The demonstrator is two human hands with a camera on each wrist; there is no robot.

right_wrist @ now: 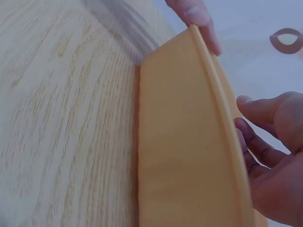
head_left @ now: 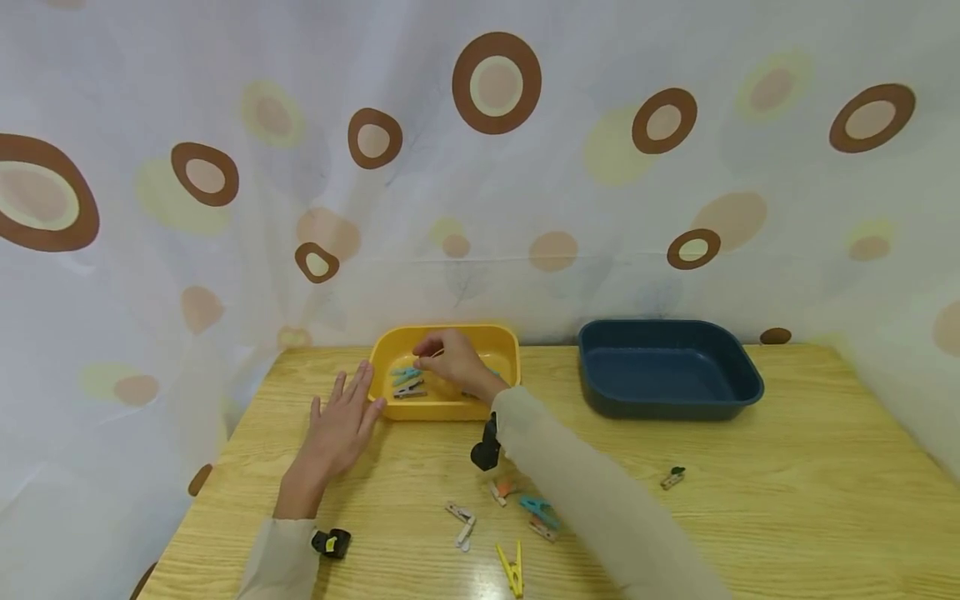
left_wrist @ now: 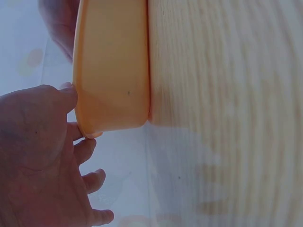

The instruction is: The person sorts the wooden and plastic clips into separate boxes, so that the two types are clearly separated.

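Note:
A yellow bin stands at the back of the table. My left hand rests at its front left corner, thumb and fingertips touching the rim, the other fingers spread. Inside the bin lie a light blue clothespin and a grey clothespin; more clothespins are partly hidden by my right hand. Over the bin, my right hand reaches past the front rim with its fingers bent. A gap shows between thumb and fingers in the right wrist view, and no object is visible there.
A dark blue bin stands at the back right. On the table lie a wooden clothespin, a teal clothespin, a yellow clothespin, an orange-decorated clothespin and a leaf-topped clothespin. A patterned curtain hangs behind.

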